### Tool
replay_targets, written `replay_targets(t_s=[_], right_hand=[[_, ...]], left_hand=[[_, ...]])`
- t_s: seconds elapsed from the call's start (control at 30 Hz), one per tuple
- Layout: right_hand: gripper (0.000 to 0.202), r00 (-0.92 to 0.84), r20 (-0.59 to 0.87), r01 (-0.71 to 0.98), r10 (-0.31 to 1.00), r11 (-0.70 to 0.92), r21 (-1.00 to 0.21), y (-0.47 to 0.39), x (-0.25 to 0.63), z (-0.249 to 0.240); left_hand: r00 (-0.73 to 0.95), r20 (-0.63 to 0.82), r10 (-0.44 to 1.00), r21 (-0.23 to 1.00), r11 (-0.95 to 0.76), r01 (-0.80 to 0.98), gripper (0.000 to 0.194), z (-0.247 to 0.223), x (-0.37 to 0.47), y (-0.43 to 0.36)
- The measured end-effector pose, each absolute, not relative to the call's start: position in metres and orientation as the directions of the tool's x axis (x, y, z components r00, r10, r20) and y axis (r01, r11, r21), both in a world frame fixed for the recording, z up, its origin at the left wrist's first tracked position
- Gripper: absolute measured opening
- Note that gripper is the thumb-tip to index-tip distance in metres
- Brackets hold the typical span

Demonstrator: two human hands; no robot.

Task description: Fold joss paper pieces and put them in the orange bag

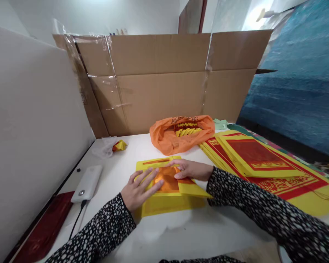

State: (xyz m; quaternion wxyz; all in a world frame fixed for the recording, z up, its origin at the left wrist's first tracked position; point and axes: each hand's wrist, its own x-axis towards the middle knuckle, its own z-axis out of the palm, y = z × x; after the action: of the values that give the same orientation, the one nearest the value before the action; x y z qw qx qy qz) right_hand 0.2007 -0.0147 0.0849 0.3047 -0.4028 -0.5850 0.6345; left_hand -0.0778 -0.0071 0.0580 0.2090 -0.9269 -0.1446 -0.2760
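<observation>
A yellow paper sheet (167, 206) with a shiny orange panel (168, 179) lies partly folded on the white table in front of me. My left hand (141, 188) rests on its left part, fingers spread and palm down. From the right, my right hand (190, 170) grips a folded edge of the sheet between thumb and fingers, near the orange panel. The right end of the fold rises a little off the table. Behind the sheet sits an orange plastic bag (164, 137) holding several folded yellow and red paper pieces (188, 132).
Stacked yellow and red printed sheets (268, 155) lie at the right. On the left are a white power bank (87, 182) with a black cable, a dark red packet (44, 230) and a clear plastic bag (104, 147) beside a small yellow-red folded piece (120, 145). A cardboard panel (159, 91) stands behind.
</observation>
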Motion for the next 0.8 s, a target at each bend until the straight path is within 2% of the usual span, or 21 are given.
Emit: replay_targets(t_s=[0.07,0.17,0.27,0.37,0.4,0.47,0.57,0.63,0.73,0.8], right_hand=[[0.053,-0.605,-0.163,0.325,0.780,0.054,-0.944,0.013,0.214,0.084],[0.061,-0.613,-0.161,0.593,0.774,0.315,-0.741,0.044,0.219,0.078],[0.064,-0.558,-0.087,0.694,0.825,0.407,-0.594,0.043,0.207,0.068],[0.036,-0.502,0.170,0.685,0.848,0.510,-0.521,0.015,0.185,0.052],[0.031,-0.508,0.228,0.644,0.831,0.541,-0.541,0.004,0.178,0.046],[0.033,-0.465,0.284,0.569,0.838,0.529,-0.630,-0.018,0.162,0.033],[0.021,-0.313,0.294,0.576,0.903,0.427,-0.697,-0.034,0.145,0.017],[0.025,-0.210,0.287,0.598,0.935,0.355,-0.718,-0.033,0.140,0.011],[0.030,-0.122,0.247,0.582,0.961,0.271,-0.767,-0.027,0.139,0.008],[0.014,-0.081,0.224,0.551,0.971,0.231,-0.802,-0.026,0.140,0.008]], left_hand=[[0.855,0.504,0.122,-0.307,-0.900,0.309,0.037,0.047,-0.081,0.009],[0.888,0.454,0.076,-0.251,-0.945,0.209,0.028,0.021,-0.079,0.020],[0.896,0.398,0.195,-0.166,-0.946,0.279,0.027,0.003,-0.072,0.014],[0.877,0.301,0.374,-0.068,-0.909,0.412,0.022,0.003,-0.064,0.004],[0.854,0.282,0.437,-0.020,-0.887,0.461,0.020,0.005,-0.062,0.002],[0.786,0.260,0.561,0.137,-0.827,0.545,0.016,0.011,-0.060,0.003],[0.681,0.192,0.706,0.504,-0.667,0.549,0.024,0.015,-0.065,0.014],[0.619,0.133,0.774,0.707,-0.511,0.488,0.031,0.014,-0.071,0.026],[0.482,0.097,0.871,0.843,-0.329,0.425,0.032,0.012,-0.078,0.038],[0.415,0.121,0.902,0.849,-0.310,0.428,0.032,0.011,-0.078,0.039]])
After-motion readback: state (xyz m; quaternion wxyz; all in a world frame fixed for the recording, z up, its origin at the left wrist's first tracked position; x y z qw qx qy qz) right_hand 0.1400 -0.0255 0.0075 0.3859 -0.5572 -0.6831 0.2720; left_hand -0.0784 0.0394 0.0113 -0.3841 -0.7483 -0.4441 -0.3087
